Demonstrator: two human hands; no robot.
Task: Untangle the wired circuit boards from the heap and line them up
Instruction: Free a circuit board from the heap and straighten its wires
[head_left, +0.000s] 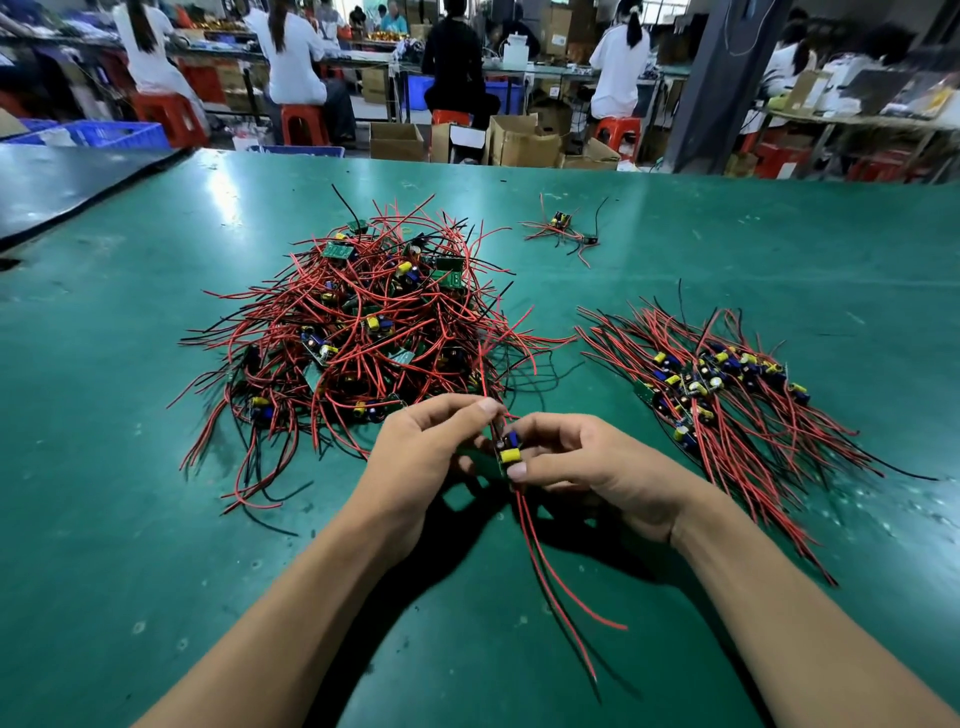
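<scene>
Two hands meet low over the green table (156, 519): the left hand (415, 457) and the right hand (597, 467) both pinch one circuit board (506, 453) in curled fingertips, and its red and black wires (550, 571) trail toward the viewer. One tangled heap (363, 322) lies just beyond them. One lined-up group (722, 384) lies to the right, its boards too overlapped to count. A small cluster (563, 228) of seemingly two boards sits far back. Four people (293, 57) sit on red stools beyond, backs turned

Your green table (156, 519) carries a tangled heap of wired boards (353, 332) at its middle, a lined-up row (727, 395) toward the right edge, and a small cluster (563, 228) near the far edge.
</scene>
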